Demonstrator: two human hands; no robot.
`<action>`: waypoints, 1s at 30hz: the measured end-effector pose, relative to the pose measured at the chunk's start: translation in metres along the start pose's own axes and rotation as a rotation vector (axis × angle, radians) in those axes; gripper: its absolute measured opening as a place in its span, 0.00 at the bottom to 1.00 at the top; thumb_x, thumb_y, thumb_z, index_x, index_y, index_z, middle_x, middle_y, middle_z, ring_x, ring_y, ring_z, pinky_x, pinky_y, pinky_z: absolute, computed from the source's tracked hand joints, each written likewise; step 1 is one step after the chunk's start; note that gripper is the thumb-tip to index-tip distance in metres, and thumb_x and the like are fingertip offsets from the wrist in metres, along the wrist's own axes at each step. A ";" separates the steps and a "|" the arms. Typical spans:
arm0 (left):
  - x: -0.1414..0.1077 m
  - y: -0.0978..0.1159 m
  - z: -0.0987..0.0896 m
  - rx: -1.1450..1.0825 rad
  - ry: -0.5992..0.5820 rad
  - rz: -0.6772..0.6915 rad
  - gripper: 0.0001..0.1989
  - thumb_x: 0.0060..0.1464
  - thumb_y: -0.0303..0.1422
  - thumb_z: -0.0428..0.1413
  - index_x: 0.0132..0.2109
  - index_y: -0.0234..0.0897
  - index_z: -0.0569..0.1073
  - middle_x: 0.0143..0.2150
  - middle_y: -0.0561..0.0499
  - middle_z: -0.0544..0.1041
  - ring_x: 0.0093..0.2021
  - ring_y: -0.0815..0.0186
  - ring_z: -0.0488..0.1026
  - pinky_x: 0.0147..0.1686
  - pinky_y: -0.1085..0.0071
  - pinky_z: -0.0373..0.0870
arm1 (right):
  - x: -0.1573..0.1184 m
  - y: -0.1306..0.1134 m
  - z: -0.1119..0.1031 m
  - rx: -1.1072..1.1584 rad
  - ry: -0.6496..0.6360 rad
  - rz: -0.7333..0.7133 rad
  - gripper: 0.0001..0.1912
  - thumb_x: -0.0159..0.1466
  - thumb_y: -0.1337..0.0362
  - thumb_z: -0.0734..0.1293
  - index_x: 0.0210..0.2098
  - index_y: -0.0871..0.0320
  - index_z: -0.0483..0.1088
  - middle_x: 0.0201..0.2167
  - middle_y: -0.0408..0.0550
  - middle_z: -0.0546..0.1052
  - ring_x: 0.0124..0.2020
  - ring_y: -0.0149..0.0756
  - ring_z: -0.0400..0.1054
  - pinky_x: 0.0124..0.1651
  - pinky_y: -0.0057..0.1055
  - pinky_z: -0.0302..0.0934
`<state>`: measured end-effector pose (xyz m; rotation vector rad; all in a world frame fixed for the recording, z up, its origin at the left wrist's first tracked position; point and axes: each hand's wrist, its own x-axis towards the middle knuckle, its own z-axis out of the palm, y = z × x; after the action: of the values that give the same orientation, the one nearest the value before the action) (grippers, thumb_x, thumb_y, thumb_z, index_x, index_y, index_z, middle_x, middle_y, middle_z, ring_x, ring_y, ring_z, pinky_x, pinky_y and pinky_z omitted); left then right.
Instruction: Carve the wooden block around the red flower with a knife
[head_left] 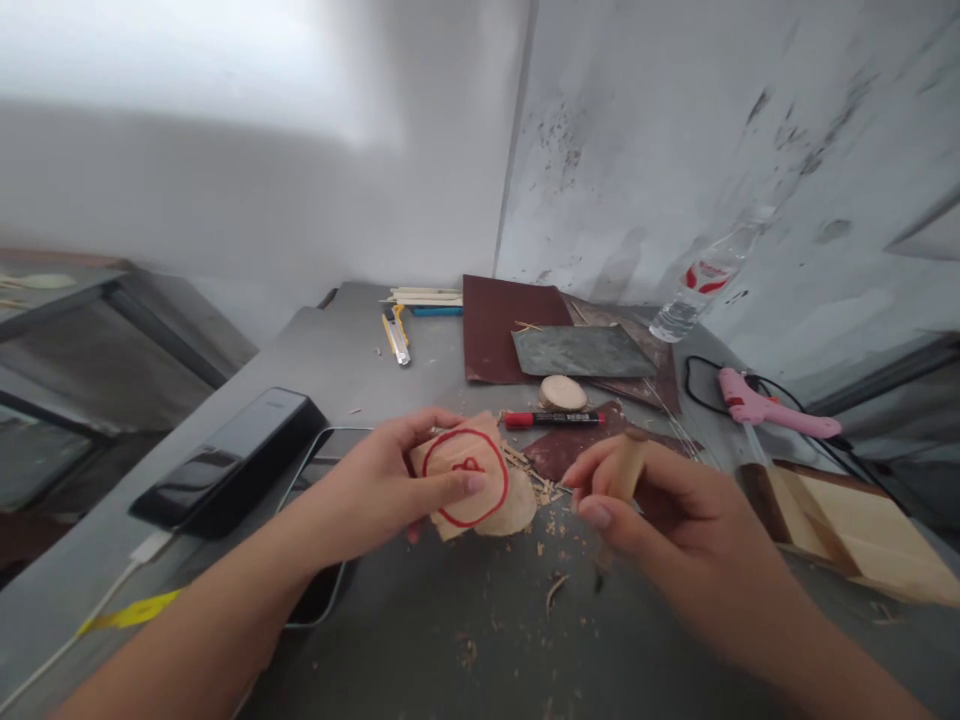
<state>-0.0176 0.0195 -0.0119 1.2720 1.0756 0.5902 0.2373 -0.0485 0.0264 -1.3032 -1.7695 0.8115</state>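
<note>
Clasps the red-circled piece [484, 458] in the left fingers [442, 492] and, apart to its right, grips a wooden-handled tool [627, 468], near-upright, in the right fingers [611, 521].

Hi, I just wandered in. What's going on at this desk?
A person is working with both bare hands. The left hand holds a pale wooden piece with a red circle drawn on it. The right hand grips a wooden-handled tool, apart from that piece; exactly what tool is unclear. Shavings lie scattered on the desk, with a red marker just beyond.
</note>
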 end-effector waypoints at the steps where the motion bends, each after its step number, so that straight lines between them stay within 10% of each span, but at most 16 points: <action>1: 0.002 -0.003 0.000 0.034 0.006 0.015 0.24 0.54 0.40 0.69 0.56 0.40 0.76 0.30 0.55 0.78 0.23 0.69 0.70 0.18 0.77 0.65 | 0.000 0.001 0.002 0.021 -0.022 0.036 0.13 0.72 0.55 0.71 0.33 0.54 0.74 0.31 0.44 0.80 0.32 0.36 0.76 0.35 0.30 0.71; 8: 0.001 -0.010 0.006 0.381 0.076 0.240 0.26 0.56 0.47 0.68 0.59 0.44 0.80 0.58 0.43 0.77 0.54 0.51 0.78 0.53 0.55 0.78 | 0.009 0.002 0.012 0.485 -0.044 0.202 0.10 0.74 0.55 0.69 0.48 0.49 0.65 0.32 0.36 0.79 0.15 0.27 0.68 0.17 0.24 0.60; 12: -0.006 -0.006 0.007 0.503 0.023 0.313 0.37 0.50 0.43 0.72 0.66 0.49 0.74 0.68 0.45 0.70 0.66 0.47 0.71 0.67 0.52 0.69 | 0.027 -0.013 0.007 0.698 -0.088 0.214 0.15 0.73 0.52 0.69 0.36 0.52 0.64 0.30 0.37 0.72 0.22 0.28 0.57 0.26 0.28 0.55; 18: -0.004 -0.011 0.006 0.534 0.015 0.394 0.37 0.54 0.41 0.69 0.69 0.49 0.69 0.70 0.44 0.67 0.68 0.48 0.69 0.68 0.53 0.68 | 0.056 -0.024 0.020 0.759 -0.374 0.060 0.32 0.74 0.42 0.60 0.19 0.51 0.55 0.21 0.40 0.54 0.25 0.36 0.51 0.33 0.37 0.52; 30: 0.004 -0.019 -0.005 0.628 -0.022 0.464 0.38 0.58 0.43 0.67 0.72 0.49 0.64 0.77 0.46 0.63 0.73 0.45 0.65 0.65 0.50 0.73 | 0.063 0.013 0.057 0.942 -0.287 -0.218 0.30 0.73 0.50 0.60 0.18 0.53 0.49 0.15 0.36 0.50 0.17 0.28 0.43 0.21 0.31 0.43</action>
<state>-0.0234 0.0208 -0.0308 2.1059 0.9823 0.5981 0.1829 0.0131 0.0008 -0.3769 -1.3787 1.5010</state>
